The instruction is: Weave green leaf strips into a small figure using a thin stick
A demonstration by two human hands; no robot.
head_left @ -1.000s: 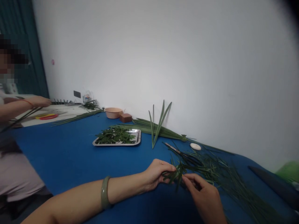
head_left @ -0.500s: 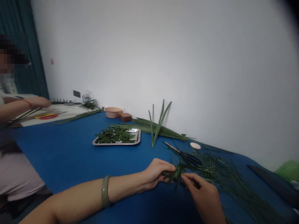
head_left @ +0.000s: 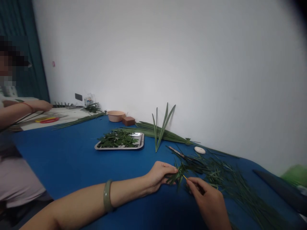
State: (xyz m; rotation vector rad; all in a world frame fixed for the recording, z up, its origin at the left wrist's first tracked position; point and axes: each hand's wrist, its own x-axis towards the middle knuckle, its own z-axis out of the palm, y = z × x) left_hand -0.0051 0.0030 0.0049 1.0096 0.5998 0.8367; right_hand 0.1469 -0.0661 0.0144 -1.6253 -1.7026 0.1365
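My left hand (head_left: 159,175), with a green bangle on the wrist, pinches a small folded bundle of green leaf strips (head_left: 177,176) just above the blue table (head_left: 72,163). My right hand (head_left: 208,200) is closed in a pinch right beside it, on a thin yellowish strand (head_left: 184,176) that runs into the bundle. A loose pile of long narrow leaves (head_left: 225,179) spreads over the table behind and to the right of both hands.
A metal tray (head_left: 142,140) of leaf pieces sits mid-table. Behind it lie long leaves (head_left: 158,131), a pink bowl (head_left: 116,115) and a brown block (head_left: 129,120). Scissors (head_left: 177,152) and a white oval object (head_left: 200,149) lie near the pile. Another person's arm (head_left: 21,108) works at far left.
My left hand and the bundle have shifted slightly up and away. My right hand has drawn back a little, so the thin yellowish strand now shows between them.
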